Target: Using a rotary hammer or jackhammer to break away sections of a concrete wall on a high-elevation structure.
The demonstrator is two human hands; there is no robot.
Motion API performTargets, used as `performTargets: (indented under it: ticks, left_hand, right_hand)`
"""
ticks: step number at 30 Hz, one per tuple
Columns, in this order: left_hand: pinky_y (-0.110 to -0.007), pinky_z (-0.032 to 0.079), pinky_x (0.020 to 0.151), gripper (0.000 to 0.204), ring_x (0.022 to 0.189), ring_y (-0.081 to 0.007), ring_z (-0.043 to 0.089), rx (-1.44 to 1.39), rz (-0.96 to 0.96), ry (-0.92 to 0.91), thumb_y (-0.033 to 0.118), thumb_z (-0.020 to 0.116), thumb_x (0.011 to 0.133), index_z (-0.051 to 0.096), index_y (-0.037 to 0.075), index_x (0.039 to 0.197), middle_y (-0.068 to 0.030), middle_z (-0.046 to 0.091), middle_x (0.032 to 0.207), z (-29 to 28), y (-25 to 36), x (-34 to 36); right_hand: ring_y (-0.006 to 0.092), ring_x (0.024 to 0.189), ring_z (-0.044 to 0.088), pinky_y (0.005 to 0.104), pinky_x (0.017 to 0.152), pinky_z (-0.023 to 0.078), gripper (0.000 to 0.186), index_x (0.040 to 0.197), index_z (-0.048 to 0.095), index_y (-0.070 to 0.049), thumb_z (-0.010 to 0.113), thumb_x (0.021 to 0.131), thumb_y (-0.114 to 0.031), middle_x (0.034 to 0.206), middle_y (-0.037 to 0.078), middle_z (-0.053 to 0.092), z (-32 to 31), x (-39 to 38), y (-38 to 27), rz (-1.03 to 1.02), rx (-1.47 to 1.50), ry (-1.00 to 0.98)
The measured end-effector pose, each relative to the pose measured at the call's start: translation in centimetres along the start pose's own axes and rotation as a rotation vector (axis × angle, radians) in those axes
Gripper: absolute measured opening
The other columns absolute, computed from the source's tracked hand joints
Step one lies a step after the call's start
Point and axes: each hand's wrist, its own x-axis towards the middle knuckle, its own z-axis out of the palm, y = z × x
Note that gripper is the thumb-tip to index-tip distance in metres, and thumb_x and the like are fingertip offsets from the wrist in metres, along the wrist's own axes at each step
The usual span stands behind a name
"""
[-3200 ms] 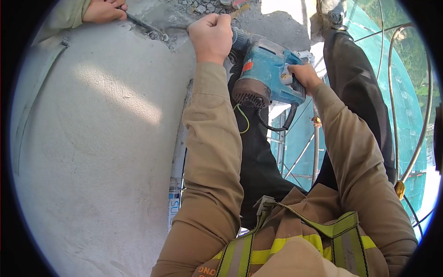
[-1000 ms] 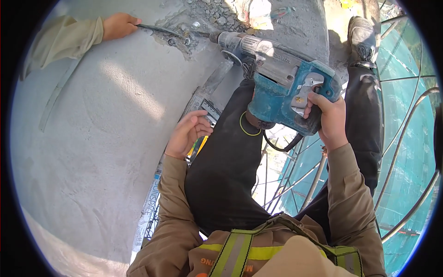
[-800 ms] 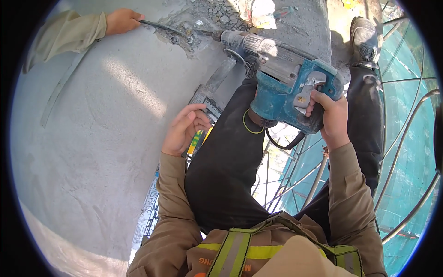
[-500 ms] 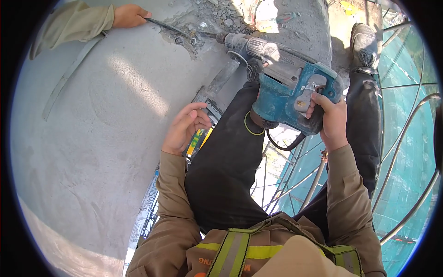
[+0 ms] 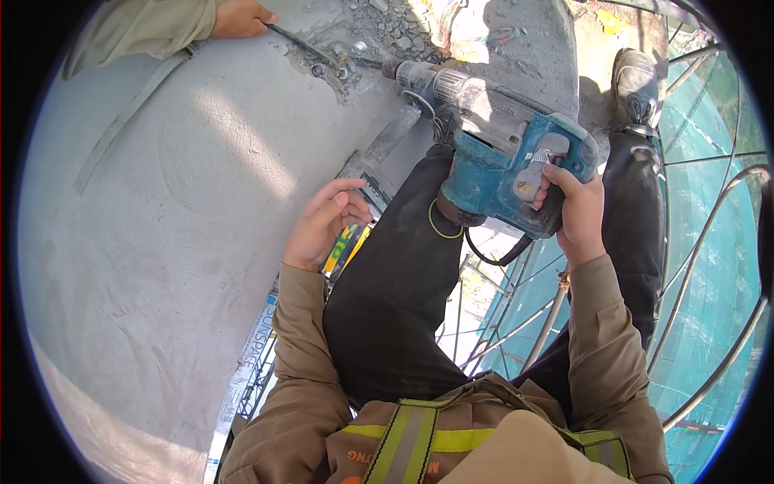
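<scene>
My right hand (image 5: pixel 580 211) is closed on the rear handle of a dusty teal demolition hammer (image 5: pixel 484 181). The hammer lies over my left leg, its chisel end (image 5: pixel 372 63) reaching into broken concrete (image 5: pixel 347 87) at the top. My left hand (image 5: pixel 322 222) is empty, its fingers apart and loosely bent, near my left thigh (image 5: pixel 379 298). Another person's hand (image 5: pixel 238 19), at top left, holds a dark metal rod (image 5: pixel 294 40) that runs toward the chipped spot. A looped cord hangs below the hammer.
A pale plastered concrete surface (image 5: pixel 161 266) fills the left, with loose rubble (image 5: pixel 391 28) above. My right shoe (image 5: pixel 633 85) rests on a ledge. Scaffold tubes (image 5: pixel 730 347) and teal netting (image 5: pixel 693 258) are at the right, with a drop visible between my legs.
My left hand has let go of the hammer's front and moved down. The hammer has turned, showing more of its top. The other person's hand has shifted right in view.
</scene>
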Motion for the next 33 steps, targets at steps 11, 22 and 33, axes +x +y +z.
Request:
performTargets:
  ticks: [11, 22, 33]
  left_hand:
    - [-0.037, 0.055, 0.095, 0.041, 0.101, -0.0208, 0.068, 0.047, -0.001, -0.006, 0.025, 0.051, 0.109, 0.051, -0.002, 0.141, -0.0100, 0.066, 0.107, 0.1, 0.1, 0.0]
    - [-0.037, 0.055, 0.094, 0.039, 0.100, -0.0206, 0.068, 0.092, -0.014, 0.026, 0.023, 0.052, 0.109, 0.052, -0.001, 0.140, -0.0099, 0.066, 0.106, 0.3, 1.8, -0.2]
    - [-0.029, 0.056, 0.088, 0.037, 0.096, -0.0135, 0.067, 0.145, -0.026, 0.028, 0.029, 0.054, 0.109, 0.057, 0.006, 0.138, -0.0051, 0.067, 0.105, 1.9, 1.8, 0.4]
  right_hand:
    - [0.0170, 0.059, 0.062, 0.0313, 0.055, 0.052, 0.010, 0.098, 0.061, 0.001, 0.065, 0.090, -0.004, 0.074, 0.007, 0.062, -0.3, 0.1, 0.2, 0.007, 0.004, 0.000]
    - [0.0171, 0.058, 0.062, 0.0308, 0.054, 0.051, 0.009, 0.096, 0.062, 0.000, 0.066, 0.089, -0.004, 0.072, 0.007, 0.061, 0.9, 0.1, -0.2, -0.007, 0.028, -0.016]
    - [0.0165, 0.049, 0.056, 0.0309, 0.047, 0.048, 0.006, 0.091, 0.059, -0.003, 0.063, 0.087, -0.004, 0.065, 0.005, 0.057, -0.8, -0.3, -0.2, -0.027, 0.088, -0.045]
